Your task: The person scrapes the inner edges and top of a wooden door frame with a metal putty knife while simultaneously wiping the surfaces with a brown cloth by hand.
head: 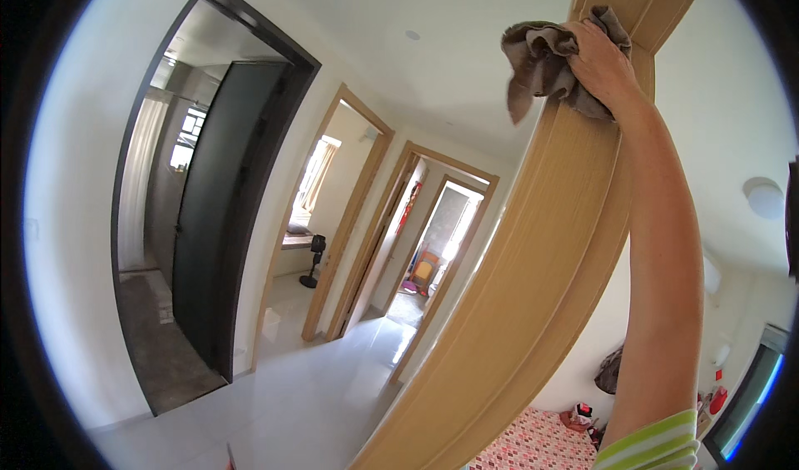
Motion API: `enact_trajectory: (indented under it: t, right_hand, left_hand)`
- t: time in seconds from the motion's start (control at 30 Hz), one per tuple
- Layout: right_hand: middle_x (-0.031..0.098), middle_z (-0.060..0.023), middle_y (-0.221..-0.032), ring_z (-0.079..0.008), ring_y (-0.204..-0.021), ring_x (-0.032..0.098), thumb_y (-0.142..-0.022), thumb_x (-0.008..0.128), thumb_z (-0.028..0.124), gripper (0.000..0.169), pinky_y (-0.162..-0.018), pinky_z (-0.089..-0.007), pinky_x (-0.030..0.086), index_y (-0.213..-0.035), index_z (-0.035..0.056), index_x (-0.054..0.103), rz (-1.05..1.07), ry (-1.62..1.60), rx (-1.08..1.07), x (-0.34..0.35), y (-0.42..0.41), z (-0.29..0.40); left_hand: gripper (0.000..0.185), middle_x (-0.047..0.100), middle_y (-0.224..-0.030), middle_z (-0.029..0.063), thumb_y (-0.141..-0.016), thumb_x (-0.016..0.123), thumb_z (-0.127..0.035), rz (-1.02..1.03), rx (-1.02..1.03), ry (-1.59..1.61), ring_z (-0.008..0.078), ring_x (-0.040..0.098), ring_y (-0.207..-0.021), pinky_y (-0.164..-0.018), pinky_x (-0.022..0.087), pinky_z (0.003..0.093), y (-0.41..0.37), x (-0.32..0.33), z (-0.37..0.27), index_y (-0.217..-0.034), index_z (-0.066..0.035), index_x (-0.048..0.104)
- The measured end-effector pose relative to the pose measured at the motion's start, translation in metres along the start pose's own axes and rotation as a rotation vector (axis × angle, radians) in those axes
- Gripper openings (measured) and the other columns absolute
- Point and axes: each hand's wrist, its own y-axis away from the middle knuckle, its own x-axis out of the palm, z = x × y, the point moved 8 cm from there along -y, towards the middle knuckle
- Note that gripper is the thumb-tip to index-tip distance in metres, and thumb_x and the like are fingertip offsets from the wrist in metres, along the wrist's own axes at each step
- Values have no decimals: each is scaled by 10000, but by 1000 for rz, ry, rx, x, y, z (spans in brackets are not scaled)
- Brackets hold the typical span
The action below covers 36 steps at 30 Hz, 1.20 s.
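Observation:
My right hand (600, 61) is raised high, its fingers closed on a crumpled grey-brown cloth (542, 55). The cloth lies against the upper part of a light wooden door frame (562, 189), just below the corner with the top piece. One end of the cloth hangs loose to the left of the frame. The bare forearm runs up beside the frame from a green-and-white striped sleeve. My left hand is out of view; a small thin sliver at the bottom edge is too little to identify.
Left of the frame, a hallway with a glossy tiled floor (299, 395) leads to more wooden doorways and a dark-framed doorway with a dark door (218, 208). A black fan (316, 261) stands beyond. Right of the frame is a room with a patterned red-and-pink bedcover (537, 442).

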Motion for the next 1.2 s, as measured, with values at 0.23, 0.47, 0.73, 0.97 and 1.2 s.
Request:
enact_trajectory:
  t: [0.23,0.47,0.73,0.97,1.2]
  right_hand:
    - [588,-126,-1332,-337,-1267,524,-802,574,-22,502,-1059,-441,440,-1295,72,550,-66,-87,-210,-14,80,58]
    - [576,-132,-1353,-337,-1285,514,-825,547,0,482,-1084,-445,417,-1303,61,543,13,-62,42,-10,7,6]
    - [563,-132,-1370,-330,-1277,527,-761,547,-99,541,-1080,-426,430,-1269,85,579,52,-171,-169,-33,123,92]
    - [550,-115,-1400,-318,-1330,484,-839,521,-32,494,-1098,-406,414,-1317,87,537,-29,-117,-39,-9,20,-2]
    - [572,-102,-1368,-307,-1310,503,-862,511,-24,427,-1089,-421,406,-1274,77,555,-42,-180,-56,-9,40,5]
  left_hand:
    - [436,533,-846,-8,-969,539,-20,-25,21,-26,92,415,-650,-570,382,243,10,-17,10,-1400,26,483]
    - [403,535,-854,0,-970,537,-23,1,-70,-39,91,421,-673,-584,384,248,0,-28,10,-1368,29,501]
    - [424,556,-883,9,-966,539,-29,-38,-65,-76,91,436,-683,-587,390,239,10,-34,18,-1384,27,497]
    - [463,609,-962,66,-963,547,-40,-28,-46,-73,155,521,-795,-730,466,293,5,-40,0,-1413,37,473]
    - [469,612,-988,84,-963,544,-36,-27,-76,-110,176,540,-843,-773,468,299,15,-44,11,-1418,46,464]
